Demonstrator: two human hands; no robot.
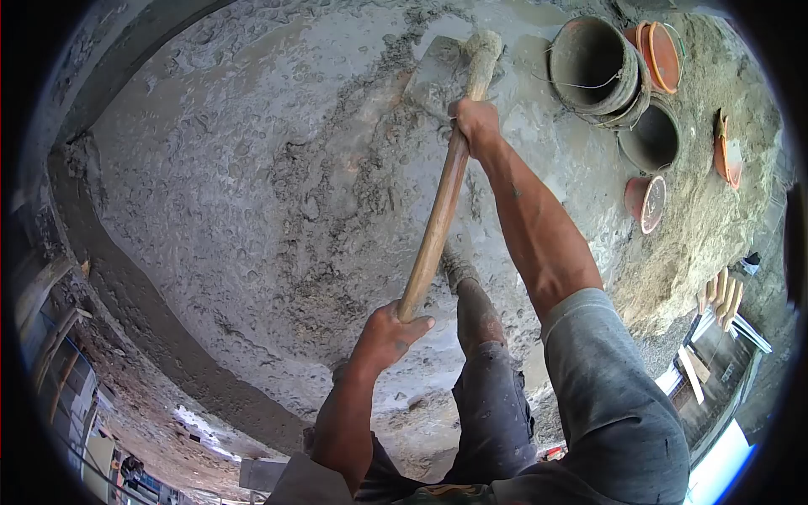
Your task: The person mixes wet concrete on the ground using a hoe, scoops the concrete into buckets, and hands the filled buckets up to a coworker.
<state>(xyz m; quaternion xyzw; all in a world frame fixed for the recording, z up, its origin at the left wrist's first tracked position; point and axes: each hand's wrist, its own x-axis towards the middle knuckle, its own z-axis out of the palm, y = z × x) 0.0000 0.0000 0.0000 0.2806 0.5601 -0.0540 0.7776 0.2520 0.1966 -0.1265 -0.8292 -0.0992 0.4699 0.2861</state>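
Hands spread, likely for leverage, we grip a hoe [439, 215] over wet concrete [236, 177], left hand [390, 338] closed around the handle's end, right hand [478, 123] closed near its blade [438, 77].

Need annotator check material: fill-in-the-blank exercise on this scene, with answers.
The ____ hand is nearer the tool's blade.
The left hand grips a handle made of ____.
Both hands are ____, without gloves.
In the picture, the blade lies to the ____ of the largest bucket.

right; wood; bare; left
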